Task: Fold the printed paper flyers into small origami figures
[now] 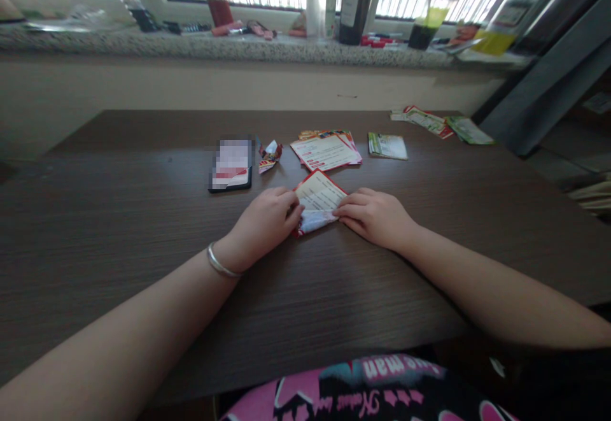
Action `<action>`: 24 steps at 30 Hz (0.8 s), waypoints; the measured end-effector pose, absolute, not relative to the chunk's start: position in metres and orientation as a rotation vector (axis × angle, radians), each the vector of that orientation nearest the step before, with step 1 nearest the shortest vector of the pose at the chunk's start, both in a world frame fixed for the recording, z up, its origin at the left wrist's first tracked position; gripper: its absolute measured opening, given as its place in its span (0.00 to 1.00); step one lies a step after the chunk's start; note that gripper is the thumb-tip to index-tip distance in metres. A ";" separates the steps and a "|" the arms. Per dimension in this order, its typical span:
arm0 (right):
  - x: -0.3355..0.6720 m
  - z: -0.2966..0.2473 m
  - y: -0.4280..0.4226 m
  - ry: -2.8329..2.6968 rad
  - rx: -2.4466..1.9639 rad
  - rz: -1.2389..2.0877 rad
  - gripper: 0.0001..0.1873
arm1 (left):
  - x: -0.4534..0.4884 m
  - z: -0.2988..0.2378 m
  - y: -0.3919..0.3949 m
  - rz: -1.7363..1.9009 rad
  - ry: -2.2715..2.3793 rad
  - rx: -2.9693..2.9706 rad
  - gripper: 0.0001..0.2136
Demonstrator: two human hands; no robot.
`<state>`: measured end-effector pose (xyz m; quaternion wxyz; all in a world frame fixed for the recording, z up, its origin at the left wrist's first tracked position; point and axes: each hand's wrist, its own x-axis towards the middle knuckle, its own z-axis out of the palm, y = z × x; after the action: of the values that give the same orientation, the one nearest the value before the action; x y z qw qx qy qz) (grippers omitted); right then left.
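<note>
Dark wood-grain tabletop (119, 236) fills most of my view, its far edge meeting a pale wall under a speckled windowsill (286, 46) crowded with bottles and small items. I have 2 bare hands working near the middle. On the left hand (272, 214) the fingers are curled inward and narrow, holding the left side of a red-edged paper sheet (319, 193); a silver bangle (222, 262) circles that wrist. On the right hand (379, 217) the fingers are drawn close together, holding the sheet's right corner. How firmly either hand presses, I cannot tell.

The sheet sits between the hands with 1 corner pointing away from me and a pale flap folded across its lower part. Its far corner comes right up to a stack of printed cards (324, 152); I can't tell whether they touch. Beyond the left hand lie a black-edged flat object (232, 165), its face pixelated, and a crumpled wrapper (270, 156). Past the right hand I see a green-and-white packet (389, 147), with more printed papers (427, 121) near the far right corner. Broad tabletop stretches outward on both sides, and the near edge runs just before the patterned shirt (363, 389).
</note>
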<state>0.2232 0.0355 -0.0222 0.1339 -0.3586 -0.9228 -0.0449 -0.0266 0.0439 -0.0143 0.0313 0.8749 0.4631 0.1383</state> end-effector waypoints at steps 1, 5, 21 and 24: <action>0.223 -0.022 0.036 -2.669 -1.041 -0.136 0.15 | -0.027 -0.014 0.044 0.450 1.421 2.687 0.13; 0.223 -0.023 0.039 -2.659 -1.036 -0.130 0.15 | -0.026 -0.014 0.041 0.483 1.362 2.700 0.13; 0.225 -0.026 0.047 -2.656 -0.974 -0.096 0.16 | -0.024 -0.017 0.038 0.510 1.281 2.720 0.12; 0.224 -0.026 0.049 -2.658 -0.989 -0.110 0.17 | -0.021 -0.014 0.032 0.420 1.169 2.770 0.14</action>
<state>0.2244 0.0489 -0.0260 0.1511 -0.3444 -0.9258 -0.0382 -0.0214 0.0324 -0.0142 0.0529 0.9111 0.3846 0.1382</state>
